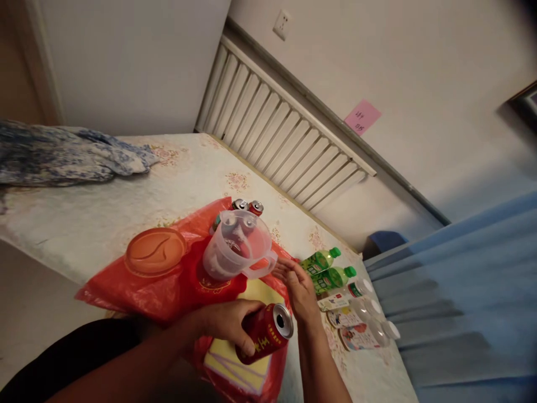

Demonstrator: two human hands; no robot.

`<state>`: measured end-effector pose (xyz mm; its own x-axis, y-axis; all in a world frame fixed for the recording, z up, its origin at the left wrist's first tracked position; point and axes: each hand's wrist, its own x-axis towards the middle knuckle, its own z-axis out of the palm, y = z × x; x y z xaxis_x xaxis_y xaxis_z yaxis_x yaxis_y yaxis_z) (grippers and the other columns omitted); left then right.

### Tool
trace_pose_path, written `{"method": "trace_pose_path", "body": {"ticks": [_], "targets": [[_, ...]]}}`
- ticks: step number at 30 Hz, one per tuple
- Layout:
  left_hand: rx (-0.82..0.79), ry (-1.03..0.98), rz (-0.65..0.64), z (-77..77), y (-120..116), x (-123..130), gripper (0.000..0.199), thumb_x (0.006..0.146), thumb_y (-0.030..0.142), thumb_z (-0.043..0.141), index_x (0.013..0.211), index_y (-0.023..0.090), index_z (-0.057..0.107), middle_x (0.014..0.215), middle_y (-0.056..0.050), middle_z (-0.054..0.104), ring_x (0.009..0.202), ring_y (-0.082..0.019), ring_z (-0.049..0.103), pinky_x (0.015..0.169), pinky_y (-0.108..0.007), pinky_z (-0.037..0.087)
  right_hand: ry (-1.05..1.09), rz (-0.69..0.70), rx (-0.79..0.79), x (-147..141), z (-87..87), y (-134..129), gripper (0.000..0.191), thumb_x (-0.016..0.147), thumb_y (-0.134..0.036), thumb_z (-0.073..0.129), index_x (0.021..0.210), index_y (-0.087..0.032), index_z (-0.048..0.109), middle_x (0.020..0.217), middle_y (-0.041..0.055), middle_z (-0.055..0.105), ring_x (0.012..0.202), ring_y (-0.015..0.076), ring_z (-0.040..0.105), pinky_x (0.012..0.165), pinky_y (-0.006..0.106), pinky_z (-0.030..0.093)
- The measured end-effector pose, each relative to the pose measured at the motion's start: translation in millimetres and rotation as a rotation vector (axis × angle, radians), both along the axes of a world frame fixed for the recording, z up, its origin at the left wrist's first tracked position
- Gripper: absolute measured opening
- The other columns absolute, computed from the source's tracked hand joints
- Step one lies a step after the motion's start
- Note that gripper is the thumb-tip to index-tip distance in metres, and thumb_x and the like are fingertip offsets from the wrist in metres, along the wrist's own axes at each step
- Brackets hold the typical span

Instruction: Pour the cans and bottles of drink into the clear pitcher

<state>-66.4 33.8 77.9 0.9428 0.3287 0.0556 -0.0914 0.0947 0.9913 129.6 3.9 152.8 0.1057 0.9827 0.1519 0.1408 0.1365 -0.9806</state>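
A dark red can with an open top is gripped in my left hand, tilted with its top to the right. My right hand is open, fingers stretched out beside the handle of a clear plastic pitcher. Whether its fingertips touch the handle I cannot tell. Some liquid or a reflection shows inside the pitcher, which stands on red plastic sheeting. To its left lies an orange lid. Folded yellow cloth lies below the can.
Two cans, one silver-topped and one red, stand behind the pitcher. Green bottles and several clear bottles line the table's right side. A patterned cloth lies at left. A radiator and blue curtain border the table.
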Motion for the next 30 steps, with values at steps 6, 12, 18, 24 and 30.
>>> {"method": "trace_pose_path", "body": {"ticks": [6,12,18,24,30], "targets": [[-0.052,-0.008,-0.11,0.0,3.1,-11.8,0.077,0.051,0.033,0.09,0.123,0.022,0.063,0.118,-0.002,0.071,0.11,-0.029,0.064,0.093,-0.038,0.053,0.027,0.087,0.033,-33.7,-5.0,19.0,0.044,0.093,-0.064,0.051,0.088,-0.024,0.07,0.09,0.0053,0.074,0.089,0.0242,0.07,0.09,0.04,0.056],[0.053,0.087,-0.165,3.7,6.4,-21.6,0.08,0.048,0.038,0.093,0.121,0.022,0.064,0.111,-0.001,0.071,0.101,-0.026,0.066,0.085,-0.035,0.055,0.181,0.167,0.04,-60.8,-4.9,35.3,0.048,0.088,-0.06,0.058,0.057,-0.026,0.048,0.05,-0.0061,0.036,0.049,0.0137,0.039,0.059,0.031,0.044],[0.085,0.114,-0.173,8.2,9.9,-27.1,0.09,0.042,0.047,0.096,0.121,0.021,0.064,0.11,-0.002,0.07,0.099,-0.027,0.065,0.083,-0.035,0.056,0.323,0.029,0.123,-74.1,12.1,47.0,0.048,0.087,-0.048,0.062,0.053,-0.024,0.037,0.046,-0.0101,0.024,0.042,0.0083,0.017,0.045,0.026,0.021],[0.141,0.105,-0.082,22.6,18.6,-41.4,0.085,0.049,0.042,0.092,0.126,0.022,0.063,0.117,-0.002,0.071,0.105,-0.028,0.065,0.086,-0.034,0.055,0.292,-0.082,0.194,-55.8,68.8,38.5,0.047,0.081,-0.045,0.067,0.052,-0.023,0.037,0.045,-0.0107,0.024,0.041,0.0069,0.015,0.042,0.024,0.02],[0.117,0.014,0.067,30.3,32.0,-53.9,0.087,0.051,0.032,0.088,0.133,0.023,0.059,0.133,-0.004,0.068,0.121,-0.032,0.061,0.1,-0.036,0.05,0.179,-0.185,0.223,-27.2,115.5,16.0,0.05,0.081,-0.041,0.068,0.052,-0.023,0.031,0.048,-0.0102,0.024,0.042,0.0071,0.018,0.042,0.024,0.024]]}}
